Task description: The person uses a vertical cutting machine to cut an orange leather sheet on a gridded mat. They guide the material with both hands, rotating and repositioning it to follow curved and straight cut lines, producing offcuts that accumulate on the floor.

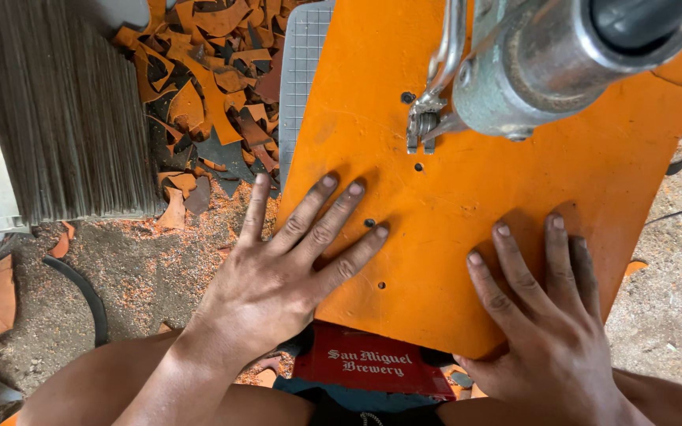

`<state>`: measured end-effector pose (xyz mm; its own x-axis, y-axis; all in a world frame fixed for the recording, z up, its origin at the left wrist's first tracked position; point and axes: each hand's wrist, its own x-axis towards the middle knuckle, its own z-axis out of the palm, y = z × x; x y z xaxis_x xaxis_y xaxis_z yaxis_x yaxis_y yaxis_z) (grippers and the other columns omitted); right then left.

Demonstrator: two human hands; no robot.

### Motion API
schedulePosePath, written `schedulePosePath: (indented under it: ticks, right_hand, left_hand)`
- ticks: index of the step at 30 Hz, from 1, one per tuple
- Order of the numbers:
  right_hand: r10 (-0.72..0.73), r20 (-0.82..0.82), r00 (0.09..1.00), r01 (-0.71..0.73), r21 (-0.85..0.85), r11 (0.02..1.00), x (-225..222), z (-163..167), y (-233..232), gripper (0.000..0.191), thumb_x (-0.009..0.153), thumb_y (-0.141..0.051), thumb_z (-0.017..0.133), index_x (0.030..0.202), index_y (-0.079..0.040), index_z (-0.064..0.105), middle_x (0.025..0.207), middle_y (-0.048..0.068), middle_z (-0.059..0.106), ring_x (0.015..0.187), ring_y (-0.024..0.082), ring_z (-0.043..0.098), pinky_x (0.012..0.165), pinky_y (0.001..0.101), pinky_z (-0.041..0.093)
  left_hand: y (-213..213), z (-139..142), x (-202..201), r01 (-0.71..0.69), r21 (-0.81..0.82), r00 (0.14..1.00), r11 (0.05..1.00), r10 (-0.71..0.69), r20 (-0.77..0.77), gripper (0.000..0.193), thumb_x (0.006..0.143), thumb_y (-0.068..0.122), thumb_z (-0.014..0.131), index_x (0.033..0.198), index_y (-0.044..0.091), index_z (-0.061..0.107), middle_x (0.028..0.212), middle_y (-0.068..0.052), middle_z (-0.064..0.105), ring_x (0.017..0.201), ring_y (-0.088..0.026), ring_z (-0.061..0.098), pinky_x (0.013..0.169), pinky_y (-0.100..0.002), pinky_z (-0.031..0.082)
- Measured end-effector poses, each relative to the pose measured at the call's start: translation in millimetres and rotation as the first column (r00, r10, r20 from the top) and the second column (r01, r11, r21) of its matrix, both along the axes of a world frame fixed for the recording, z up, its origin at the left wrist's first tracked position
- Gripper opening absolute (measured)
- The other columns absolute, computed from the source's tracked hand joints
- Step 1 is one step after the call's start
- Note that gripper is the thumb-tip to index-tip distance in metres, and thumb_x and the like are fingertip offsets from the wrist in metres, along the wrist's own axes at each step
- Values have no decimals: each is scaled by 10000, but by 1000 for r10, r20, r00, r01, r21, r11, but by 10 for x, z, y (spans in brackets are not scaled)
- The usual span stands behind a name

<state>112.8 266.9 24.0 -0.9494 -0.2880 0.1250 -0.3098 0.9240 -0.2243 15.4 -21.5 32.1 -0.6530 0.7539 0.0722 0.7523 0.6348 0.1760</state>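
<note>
Orange sheet [507,197] lies flat under a metal punch [424,126], and both hands press on it below that punch: the left hand [278,276] with fingers spread wide across the sheet's near-left edge, the right hand [546,315] with fingers fanned flat near its lower right. My worry is the left fingertips, which sit closest to the punch; a slip of the sheet could carry them under it, or skew the row of small holes [370,223]. No true container shows; offcuts [215,87] simply lie heaped left of the punch, beside a grey stack [57,110], and a red crate [372,367] sits below the sheet, contents hidden.
</note>
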Motion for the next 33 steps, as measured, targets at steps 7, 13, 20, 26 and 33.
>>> schedulePosePath:
  ticks: [7,13,20,26,33]
  right_hand:
    - [20,24,1000,-20,7,1000,-124,51,134,953,421,-497,861,1279,-124,678,1501,143,547,1473,553,379,1192,715,293]
    - [1,-11,1000,-1,-12,1000,-191,54,214,792,494,-406,864,1235,-165,720,1460,96,600,1476,483,433,1237,657,304]
    - [-6,43,999,4,50,999,-336,124,342,718,468,-235,804,1183,-186,760,1418,62,647,1473,419,465,1265,621,305]
    - [-19,24,1000,16,89,996,-365,76,392,731,484,-146,739,1214,-182,751,1443,63,636,1516,431,445,1284,642,312]
    - [51,-31,998,-50,20,999,-500,21,586,774,508,-144,720,1281,-156,701,1472,62,596,1518,415,396,1258,669,303]
  left_hand:
    - [67,11,31,-8,22,1000,1000,8,2,763,838,-1,567,1545,262,450,1645,-131,302,1532,-322,258,1151,-775,186]
    - [145,-31,86,-53,36,999,998,52,16,709,882,6,530,1545,251,469,1634,-173,327,1532,-332,278,1171,-757,200]
    - [297,-18,199,-95,83,995,992,94,22,652,903,37,514,1544,154,478,1604,-293,340,1509,-431,313,1169,-702,260]
    - [386,-29,272,-144,106,990,984,142,25,622,920,99,512,1541,113,482,1583,-318,346,1491,-467,346,1172,-702,276]
    - [558,-18,312,-182,129,983,975,182,9,625,938,189,548,1536,30,458,1549,-394,349,1467,-535,351,1169,-719,249]
